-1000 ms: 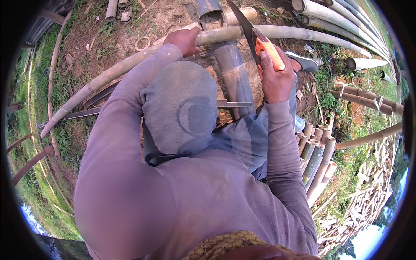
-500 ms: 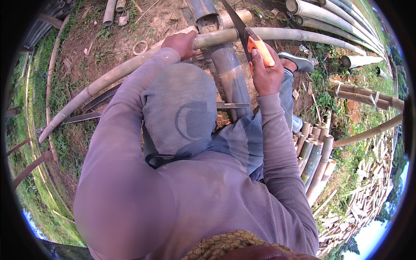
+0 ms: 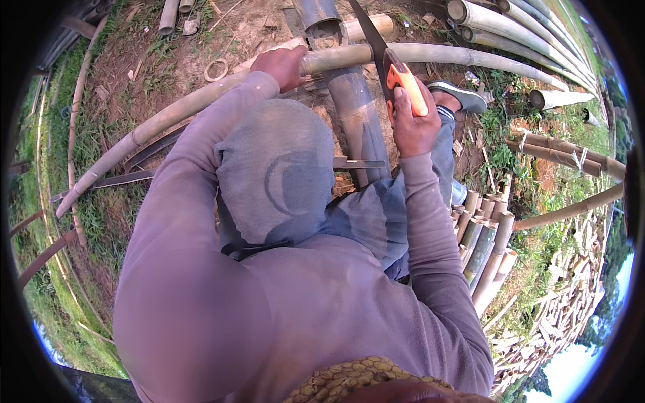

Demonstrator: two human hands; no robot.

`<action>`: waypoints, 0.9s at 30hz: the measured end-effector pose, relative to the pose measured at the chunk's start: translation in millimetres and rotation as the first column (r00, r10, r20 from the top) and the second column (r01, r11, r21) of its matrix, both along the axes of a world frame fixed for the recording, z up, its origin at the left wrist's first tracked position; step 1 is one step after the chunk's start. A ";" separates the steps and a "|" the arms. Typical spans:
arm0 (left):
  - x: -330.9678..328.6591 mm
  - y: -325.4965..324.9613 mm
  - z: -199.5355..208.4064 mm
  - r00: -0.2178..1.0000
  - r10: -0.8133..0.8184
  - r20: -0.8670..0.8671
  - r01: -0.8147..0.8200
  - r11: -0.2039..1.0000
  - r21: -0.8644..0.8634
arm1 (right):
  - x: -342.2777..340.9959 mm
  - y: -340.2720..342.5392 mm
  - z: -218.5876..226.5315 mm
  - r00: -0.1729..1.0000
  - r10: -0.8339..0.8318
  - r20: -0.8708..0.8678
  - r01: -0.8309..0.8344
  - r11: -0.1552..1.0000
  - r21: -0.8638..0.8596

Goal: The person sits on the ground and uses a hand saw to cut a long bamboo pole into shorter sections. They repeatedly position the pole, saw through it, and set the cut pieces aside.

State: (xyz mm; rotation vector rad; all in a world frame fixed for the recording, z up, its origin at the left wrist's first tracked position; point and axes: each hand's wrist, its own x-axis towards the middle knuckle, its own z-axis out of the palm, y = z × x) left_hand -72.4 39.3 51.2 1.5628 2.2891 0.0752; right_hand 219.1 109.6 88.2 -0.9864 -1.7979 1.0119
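Observation:
A long pale bamboo pole (image 3: pixel 168 118) runs crosswise in front of me, resting over a thicker dark bamboo trunk (image 3: pixel 357 111). My left hand (image 3: pixel 283 68) is closed around the pole, left of the trunk. To the right of the trunk, my right hand (image 3: pixel 414 123) grips the orange handle of a handsaw (image 3: pixel 371 33). Its dark blade crosses the pole and points away from me, with its edge against the bamboo. Whether the teeth have cut in is too small to tell.
Several thick bamboo poles (image 3: pixel 531 47) lie at the far right. Short cut bamboo pieces (image 3: pixel 482 236) stand bundled by my right leg, with a heap of split scraps (image 3: pixel 557 302) beyond. Tied poles (image 3: pixel 564 153) stretch along the right. A bamboo ring (image 3: pixel 216 70) lies on the soil.
My right hand has pulled the saw back toward me, so its handle sits lower and the blade has slid across the pole. The left hand keeps its place.

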 end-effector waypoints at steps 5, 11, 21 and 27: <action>-10.6 -0.5 -0.1 0.999 -0.022 -0.045 0.023 0.999 0.026 | 31.0 -34.2 3.5 0.999 -0.027 -0.043 0.024 0.997 -0.071; -4.7 -4.8 2.8 1.000 -0.014 -0.014 0.013 0.999 -0.052 | 120.8 -121.5 42.4 1.000 0.024 -0.018 -0.026 0.987 -0.159; -6.8 -2.5 0.0 1.000 -0.006 -0.029 0.006 1.000 0.005 | 24.6 -29.3 6.4 1.000 0.001 0.012 -0.001 0.999 -0.042; -4.6 -4.2 -3.8 0.999 0.001 -0.038 -0.003 0.998 -0.056 | 124.5 -130.3 35.9 0.995 -0.039 -0.096 0.018 0.977 -0.213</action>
